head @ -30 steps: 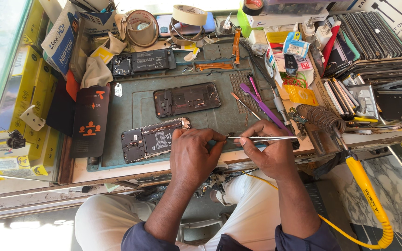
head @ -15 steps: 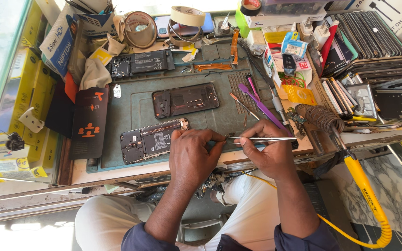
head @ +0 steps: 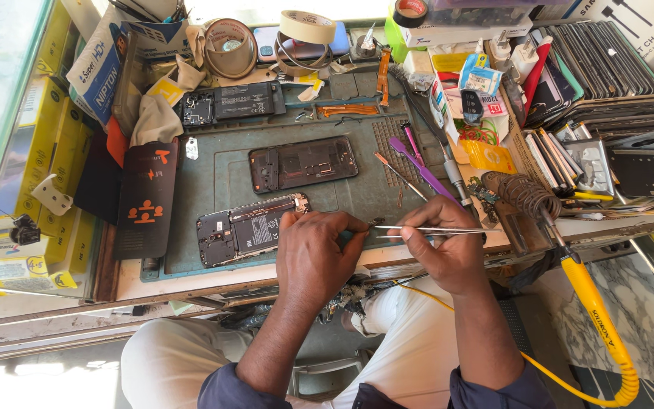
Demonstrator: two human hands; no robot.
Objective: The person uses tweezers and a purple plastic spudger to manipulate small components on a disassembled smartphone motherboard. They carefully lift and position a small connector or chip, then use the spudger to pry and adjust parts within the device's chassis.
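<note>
Crowding the repair bench [head: 191, 284] are parts and packages around a grey-green work mat [head: 228, 163], and I am leaning over its near edge. My left hand [head: 316, 254] is resting on the mat with its fingertips closed around a tiny part that I cannot make out, just beside the opened phone [head: 247, 229] lying at the mat's near left. My right hand [head: 448, 246] is pinching a pair of metal tweezers [head: 418, 229], and their tips are pointing left and meeting the left fingertips, so both hands are working close together. A second opened phone body [head: 303, 163] is lying in the middle of the mat, well clear of my hands. Yellow boxes [head: 47, 163] are standing stacked along the left edge, and a white and blue box [head: 100, 57] is tilting at the far left corner. A black card with orange marks [head: 145, 198] is lying left of the mat. Rolls of cream tape [head: 306, 26] are sitting at the far side. To the right, small blue and yellow packets [head: 482, 79] are leaning beside a stack of dark phone screens [head: 607, 68], and a soldering iron with a yellow handle [head: 596, 303] is hanging off the bench edge.
</note>
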